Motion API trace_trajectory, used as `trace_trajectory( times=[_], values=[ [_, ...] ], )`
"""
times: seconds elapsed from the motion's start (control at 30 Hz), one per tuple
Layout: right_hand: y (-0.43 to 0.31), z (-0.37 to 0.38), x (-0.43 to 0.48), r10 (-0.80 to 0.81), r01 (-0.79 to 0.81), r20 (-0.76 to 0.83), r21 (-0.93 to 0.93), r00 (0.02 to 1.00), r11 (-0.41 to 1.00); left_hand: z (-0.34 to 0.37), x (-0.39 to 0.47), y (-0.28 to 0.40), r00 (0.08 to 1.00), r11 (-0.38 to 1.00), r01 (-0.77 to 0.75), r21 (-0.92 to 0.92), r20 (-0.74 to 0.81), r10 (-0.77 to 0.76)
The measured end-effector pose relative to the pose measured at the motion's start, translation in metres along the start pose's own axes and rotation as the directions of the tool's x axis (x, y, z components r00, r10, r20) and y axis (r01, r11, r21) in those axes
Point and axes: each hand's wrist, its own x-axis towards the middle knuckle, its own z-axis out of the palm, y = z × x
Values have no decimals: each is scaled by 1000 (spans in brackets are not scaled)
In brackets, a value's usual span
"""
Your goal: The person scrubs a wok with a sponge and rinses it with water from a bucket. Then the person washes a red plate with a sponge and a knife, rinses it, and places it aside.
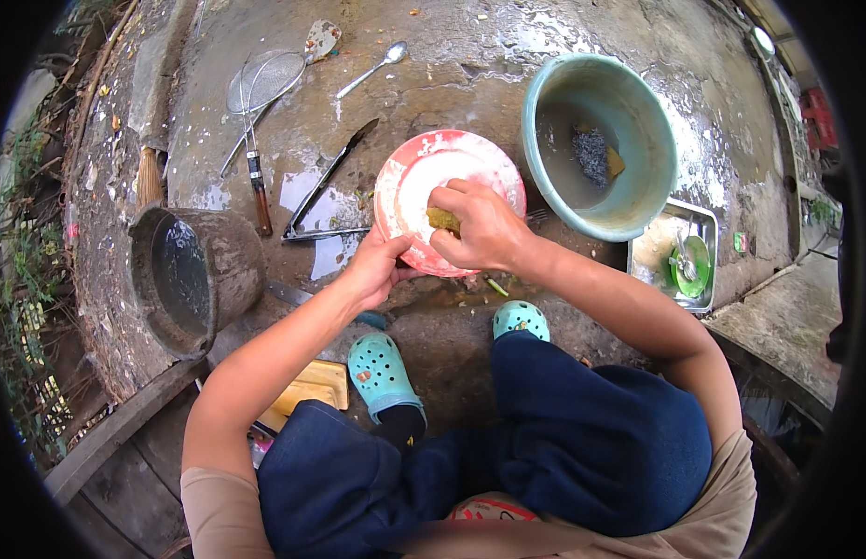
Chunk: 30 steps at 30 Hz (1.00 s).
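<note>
A red plate (413,168) covered in white suds is held over the wet ground in front of me. My left hand (378,269) grips its lower left rim, thumb on top and fingers beneath. In my right hand (480,227) is a yellow sponge (443,220), pressed against the plate's soapy face. To the right stands a pale green plastic basin (653,154) with murky water, a grey scouring pad (591,155) and a yellow sponge piece (615,164). Just left of the plate lie black-edged metal tongs (324,185).
A wire strainer (269,82), a wood-handled whisk (258,189) and a spoon (372,70) lie on the concrete. At left is a dirty bucket (230,262) with water, near a knife (290,293). A metal tray (643,258) at right holds a green dish (693,269).
</note>
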Motion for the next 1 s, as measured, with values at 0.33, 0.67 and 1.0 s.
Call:
trace_trajectory(
  times=[0.33,0.67,1.0],
  values=[
    [10,9,-3,-10,33,141,-169,990,985,5,-16,-6,995,997,75,8,-65,-74],
    [24,-65,12,81,-135,-362,-127,929,983,-19,-17,7,995,990,20,136,-99,-7],
    [88,-117,-18,443,-541,-544,-26,713,840,-65,-1,29,916,938,-261,229,-247,315]
  ],
)
